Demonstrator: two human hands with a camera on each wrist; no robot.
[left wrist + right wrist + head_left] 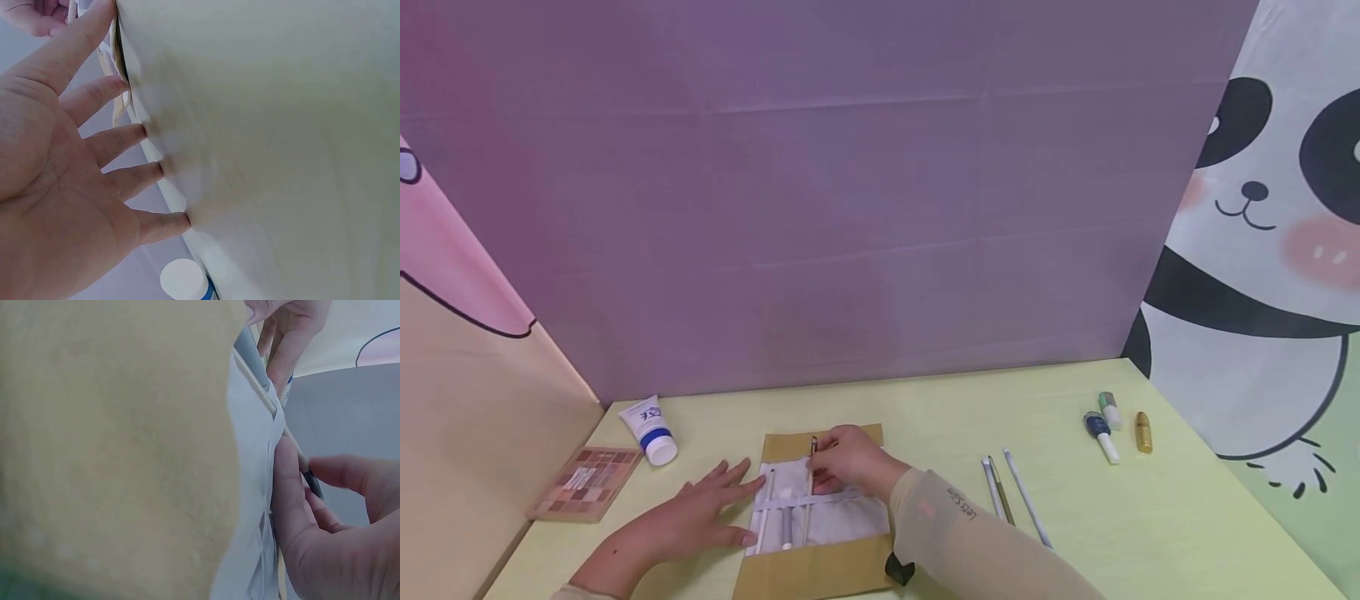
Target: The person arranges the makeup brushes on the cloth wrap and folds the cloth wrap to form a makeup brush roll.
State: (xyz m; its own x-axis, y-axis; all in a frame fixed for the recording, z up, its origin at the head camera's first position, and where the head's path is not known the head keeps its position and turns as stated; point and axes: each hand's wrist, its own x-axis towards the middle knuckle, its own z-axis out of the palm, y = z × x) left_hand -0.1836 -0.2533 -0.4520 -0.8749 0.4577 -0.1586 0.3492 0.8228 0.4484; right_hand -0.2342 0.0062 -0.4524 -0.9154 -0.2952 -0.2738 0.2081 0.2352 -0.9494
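pinching slim pale stick (pixel 807 518) near dark end with thumb and fingers of right hand (pixel 848 457); cannot tell how remaining fingers lie, partly blocked by hand itself. see stick inside opened fabric roll (pixel 820 571), at 6 o'clock in head view, crossing under pale elastic band (pixel 831 497). cannot tell whether brush or pencil.

spreading straight fingers of left hand (pixel 696 508) at roll's 9 o'clock edge, with thumb by lower corner. see fingertips down on table (pixel 955 417) in left wrist view; roll there mostly cut off at 11 o'clock, only a sliver showing.

also under band, left of pinched stick: grey-handled tool (pixel 787 527), then white stick (pixel 766 510). cannot make out right side of roll well, partly covered by right hand and sleeve (pixel 970 533).

from roll: at 3 o'clock, three thin sticks (pixel 1027 500), near ends hidden by sleeve; at 4, black object (pixel 898 571), half covered, cannot identify; at 10, white-and-blue tube (pixel 651 429); at 9, palette (pixel 586 483), lettering too small to read; between 2 and 3, two small bottles (pixel 1101 436) and gold tube (pixel 1143 432).
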